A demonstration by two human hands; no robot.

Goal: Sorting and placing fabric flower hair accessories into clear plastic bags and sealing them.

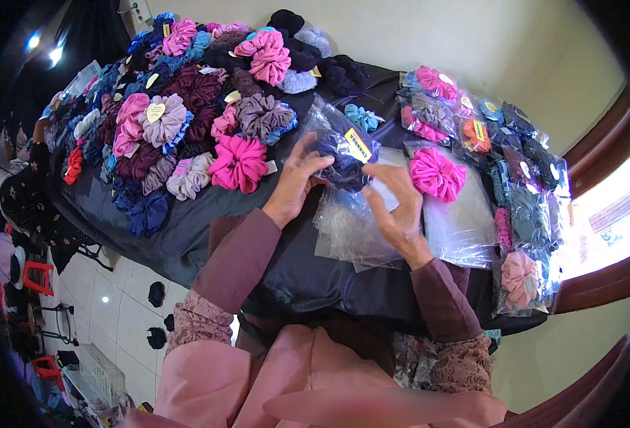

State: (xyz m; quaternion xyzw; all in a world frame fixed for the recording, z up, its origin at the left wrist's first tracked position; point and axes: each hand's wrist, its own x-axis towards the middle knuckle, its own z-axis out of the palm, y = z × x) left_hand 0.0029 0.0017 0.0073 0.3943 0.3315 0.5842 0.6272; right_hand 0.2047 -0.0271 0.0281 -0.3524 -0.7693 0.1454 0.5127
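My left hand (297, 181) holds a clear plastic bag (323, 115) by its left side, thumb on top. Inside the bag is a dark navy scrunchie (341, 174) with a yellow printed tag. The fingertips of my right hand (399, 206) are at the bag's lower right edge, thumb and forefinger a little apart; whether they pinch the plastic I cannot tell. Beneath my hands lie flat clear bags (347, 230). A bright pink scrunchie (438, 174) rests on another stack of clear bags (456, 230), just right of my right hand.
Loose scrunchies (192, 117) in many colours are heaped on the black-covered table (293, 267) at left. Bagged scrunchies (529, 214) line its right end; a teal scrunchie (363, 117) lies behind the held bag. Another person's patterned sleeve (39, 158) is at far left. Red stools (38, 278) stand below.
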